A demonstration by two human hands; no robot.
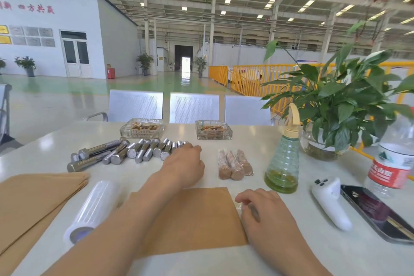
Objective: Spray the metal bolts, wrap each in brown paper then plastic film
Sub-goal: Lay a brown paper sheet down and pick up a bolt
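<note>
Three done: wrapped bundles (235, 164) are laid beside the spray bottle (283, 159).
Right hand (261, 205): loosely curled at the brown sheet (192, 219); nothing clearly held.
Left hand (184, 163): reached onto the bare bolts (125, 152); grip hidden.
Left: roughly a dozen bolts unwrapped.

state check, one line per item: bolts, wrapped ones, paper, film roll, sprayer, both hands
bare bolts: unwrapped, lying in a row on the table
wrapped bolts: three, in paper and film, side by side
brown paper sheet: flat in front of the person
paper stack: piled at left
film roll: lying on its side
spray bottle: upright, a little green liquid at the bottom
left hand: reaching over the row's right end
right hand: fingers curled, resting at the sheet's right edge
</note>
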